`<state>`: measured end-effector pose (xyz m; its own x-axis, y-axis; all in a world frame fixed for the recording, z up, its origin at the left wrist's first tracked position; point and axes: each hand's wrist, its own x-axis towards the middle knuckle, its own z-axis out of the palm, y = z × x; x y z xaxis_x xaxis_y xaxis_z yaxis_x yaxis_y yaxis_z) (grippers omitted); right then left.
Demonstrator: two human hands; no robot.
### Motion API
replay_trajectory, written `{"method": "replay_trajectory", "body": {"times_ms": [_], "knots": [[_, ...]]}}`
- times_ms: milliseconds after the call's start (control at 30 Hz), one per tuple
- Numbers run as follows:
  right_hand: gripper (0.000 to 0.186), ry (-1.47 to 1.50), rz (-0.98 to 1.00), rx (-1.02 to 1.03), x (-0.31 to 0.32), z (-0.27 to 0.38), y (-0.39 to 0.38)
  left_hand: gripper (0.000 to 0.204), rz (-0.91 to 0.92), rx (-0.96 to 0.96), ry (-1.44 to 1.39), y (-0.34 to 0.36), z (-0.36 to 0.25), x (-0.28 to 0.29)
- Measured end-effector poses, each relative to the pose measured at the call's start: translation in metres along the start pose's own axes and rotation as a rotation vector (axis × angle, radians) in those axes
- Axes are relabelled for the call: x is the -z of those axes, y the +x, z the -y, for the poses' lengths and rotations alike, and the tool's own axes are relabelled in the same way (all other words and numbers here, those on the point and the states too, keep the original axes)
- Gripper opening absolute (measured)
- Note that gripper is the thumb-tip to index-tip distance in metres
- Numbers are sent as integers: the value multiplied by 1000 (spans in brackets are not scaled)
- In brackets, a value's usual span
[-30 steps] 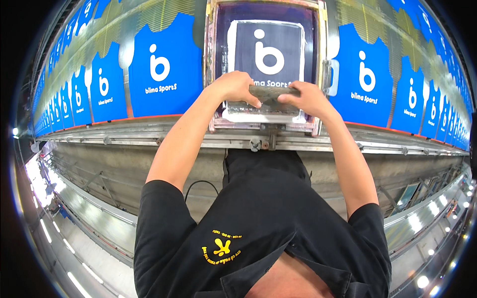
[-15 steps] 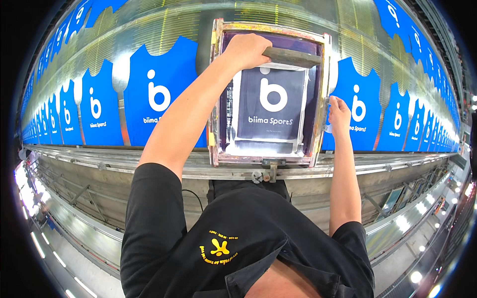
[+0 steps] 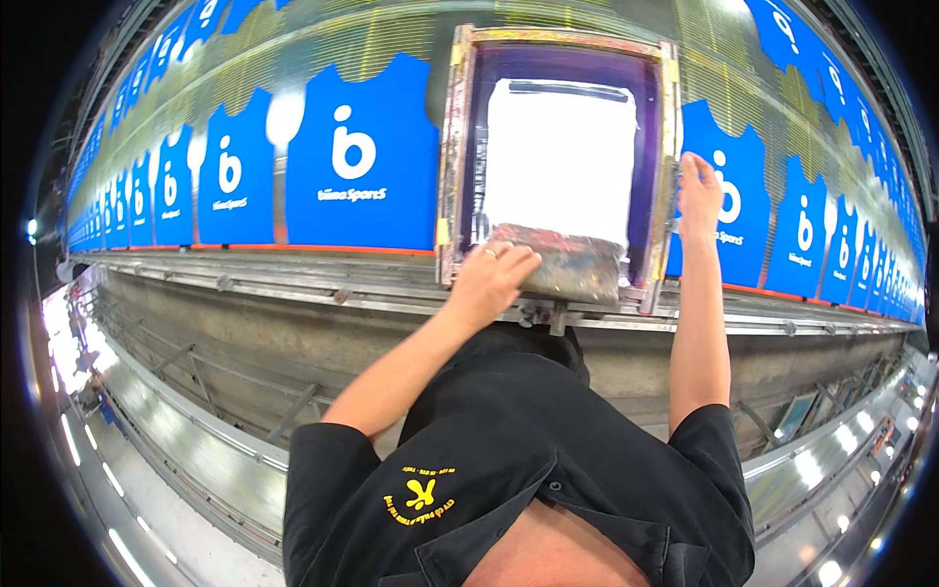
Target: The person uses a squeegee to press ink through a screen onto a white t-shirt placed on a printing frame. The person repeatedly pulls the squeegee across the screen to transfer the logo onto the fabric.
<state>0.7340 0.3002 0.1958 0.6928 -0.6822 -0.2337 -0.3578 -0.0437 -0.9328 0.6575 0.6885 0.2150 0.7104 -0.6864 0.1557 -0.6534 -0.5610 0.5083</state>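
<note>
A screen-printing frame (image 3: 558, 34) with purple mesh sits upright to my view at the centre, a white inked rectangle (image 3: 560, 147) covering its middle. My left hand (image 3: 499, 274) is closed over a wide grey, stained squeegee (image 3: 582, 269) lying across the frame's near end. My right hand (image 3: 699, 196) is at the frame's right side, fingers curled on the metal side handle (image 3: 677, 191), which is mostly hidden by them. A blue shirt-shaped fabric panel (image 3: 362, 215) with a white printed logo lies left of the frame; another (image 3: 743, 264) lies beneath my right hand and forearm.
Rows of similar blue panels (image 3: 235, 132) run along the long shiny table (image 3: 489, 10) to both sides. A metal rail (image 3: 342, 293) runs along the near edge, against which my body stands. Below it are a grey floor strip and metal framework.
My right hand left the squeegee for the side handle. My left hand carried the squeegee to the far end and has since brought it back near, leaving white ink over the previously visible design.
</note>
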Motion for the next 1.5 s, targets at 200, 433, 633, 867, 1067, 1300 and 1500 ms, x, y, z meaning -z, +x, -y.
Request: {"method": "replay_trajectory", "body": {"times_ms": [200,433,633,867,1067,1300,1500], "knots": [[30,64,-16,82,-60,17,-50,65,-16,83,0,-47,30,47],[29,-15,-44,140,-245,-8,-150,52,123,223,-20,-106,167,154],[26,-49,-24,33,-337,-3,-202,53,215,135,109,-148,241,208],[31,-283,-78,58,-359,-1,-208,33,250,141,123,-66,313,253],[28,-326,-63,-6,-369,2,-209,25,193,152,103,40,386,268],[42,-485,-229,236,-361,-22,-189,41,352,181,261,107,427,256],[51,-536,119,1131,-449,106,-121,45,348,204,331,118,425,251]]}}
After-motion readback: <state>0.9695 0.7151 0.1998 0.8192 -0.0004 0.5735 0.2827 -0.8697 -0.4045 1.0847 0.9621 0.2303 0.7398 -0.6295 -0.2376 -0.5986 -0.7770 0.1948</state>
